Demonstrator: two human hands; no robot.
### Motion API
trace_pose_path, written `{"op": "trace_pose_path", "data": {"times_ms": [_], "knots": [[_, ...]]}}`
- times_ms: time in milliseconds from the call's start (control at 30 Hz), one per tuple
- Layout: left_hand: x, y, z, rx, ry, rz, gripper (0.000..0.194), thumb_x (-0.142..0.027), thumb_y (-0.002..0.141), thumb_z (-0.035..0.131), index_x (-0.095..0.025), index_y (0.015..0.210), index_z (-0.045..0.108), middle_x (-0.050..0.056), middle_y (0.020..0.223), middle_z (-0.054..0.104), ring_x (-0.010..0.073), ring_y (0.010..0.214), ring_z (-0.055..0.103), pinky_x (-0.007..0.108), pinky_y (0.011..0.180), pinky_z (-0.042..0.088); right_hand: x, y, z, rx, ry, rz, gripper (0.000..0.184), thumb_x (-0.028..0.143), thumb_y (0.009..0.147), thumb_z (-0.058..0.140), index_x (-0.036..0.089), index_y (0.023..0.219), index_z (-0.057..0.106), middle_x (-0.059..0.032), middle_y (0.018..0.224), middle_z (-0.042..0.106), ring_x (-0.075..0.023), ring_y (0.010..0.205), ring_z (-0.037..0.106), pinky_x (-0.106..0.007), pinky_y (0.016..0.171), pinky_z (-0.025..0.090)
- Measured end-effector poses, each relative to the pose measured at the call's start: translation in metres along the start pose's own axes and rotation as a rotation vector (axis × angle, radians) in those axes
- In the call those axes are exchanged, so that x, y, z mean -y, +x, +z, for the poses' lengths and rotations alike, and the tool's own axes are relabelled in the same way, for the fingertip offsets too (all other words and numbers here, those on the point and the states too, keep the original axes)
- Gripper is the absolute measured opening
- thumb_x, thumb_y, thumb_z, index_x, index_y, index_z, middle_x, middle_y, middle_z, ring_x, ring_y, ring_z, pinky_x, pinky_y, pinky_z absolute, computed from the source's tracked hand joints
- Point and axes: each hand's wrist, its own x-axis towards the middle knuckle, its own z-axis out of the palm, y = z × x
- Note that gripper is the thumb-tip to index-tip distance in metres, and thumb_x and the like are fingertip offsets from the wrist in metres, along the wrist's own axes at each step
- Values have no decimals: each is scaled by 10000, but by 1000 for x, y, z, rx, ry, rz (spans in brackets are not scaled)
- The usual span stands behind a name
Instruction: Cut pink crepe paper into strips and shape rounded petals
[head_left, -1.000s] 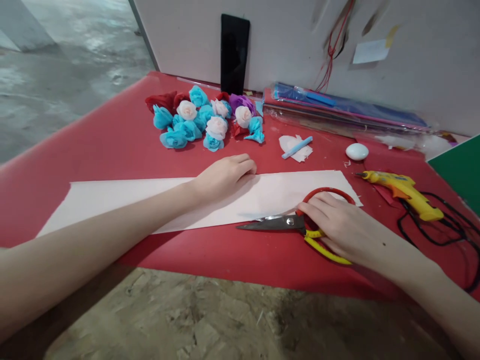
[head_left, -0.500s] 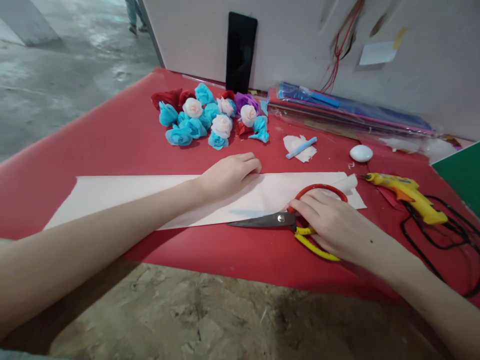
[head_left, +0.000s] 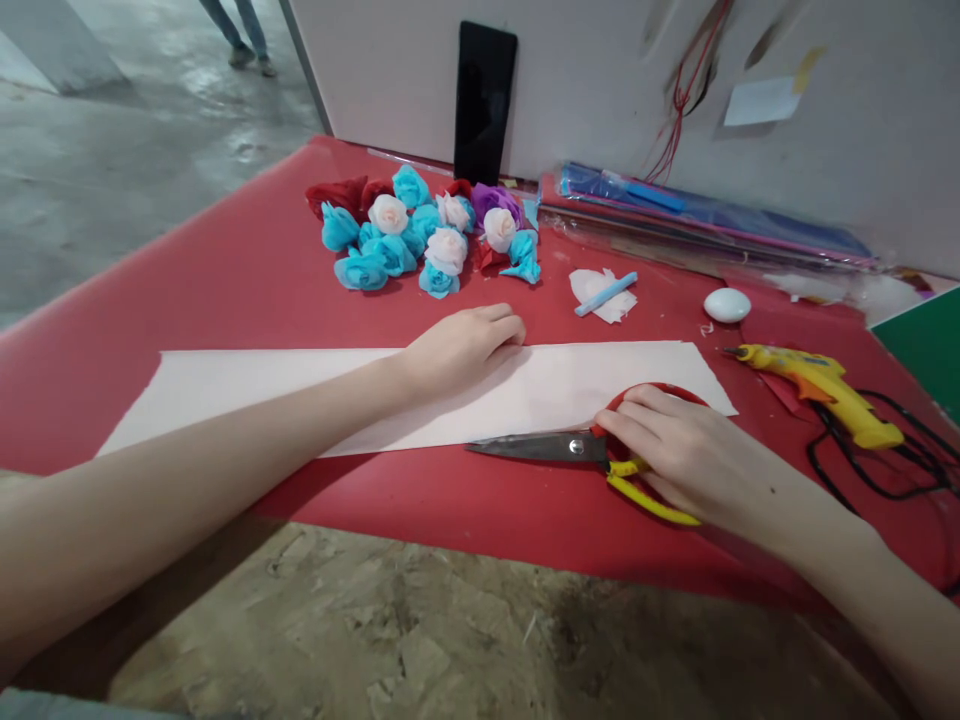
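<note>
A long pale strip of crepe-like paper [head_left: 577, 382] lies flat across the table. My left hand [head_left: 466, 348] rests on its middle with curled fingers near the far edge; what is under the fingers, if anything, is hidden. At the strip's near edge, my right hand [head_left: 671, 440] is closed on a pair of scissors [head_left: 540, 447] with one red and one yellow handle. The dark blades look closed, point left and lie along the paper's edge. My right fingers are around the red loop, partly covering it.
Blue, pink, red and purple paper flowers [head_left: 390, 255] are heaped behind the strip. A black phone [head_left: 485, 105] leans on the wall. A blue stick [head_left: 606, 294], a white egg-shaped object [head_left: 727, 305] and a yellow glue gun [head_left: 825, 385] with black cable lie to the right.
The strip's right end, curled up before, now lies flat. My right hand has shifted slightly right and nearer with the scissors. My left hand stays put. A walking person's legs moved left.
</note>
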Motion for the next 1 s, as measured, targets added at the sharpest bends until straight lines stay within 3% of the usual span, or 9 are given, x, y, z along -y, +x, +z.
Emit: {"op": "trace_pose_path", "data": {"times_ms": [167, 700, 1000], "knots": [[-1, -1, -1, -3, -6, -5, 193, -216, 879, 415, -128, 835, 581, 63, 816, 578, 178, 732, 561, 267, 647, 416, 4, 0, 0, 83, 10, 68, 300, 33, 679, 453, 35, 947, 587, -127, 802, 568, -250, 751, 492, -343, 637, 426], [-1, -1, 0, -12, 0, -3, 168, -196, 879, 434, -140, 810, 577, 55, 796, 577, 182, 714, 561, 268, 643, 414, 15, 25, 5, 125, 18, 104, 210, 113, 727, 504, 93, 928, 563, -98, 827, 557, -253, 787, 469, -360, 671, 405], [-3, 0, -2, -30, 23, 19, 167, -180, 878, 432, -143, 797, 574, 53, 766, 586, 177, 692, 572, 261, 618, 422, 16, 29, 14, -9, -110, 28, 182, 15, 785, 417, 88, 853, 569, -69, 692, 544, -221, 672, 484, -310, 568, 382]]}}
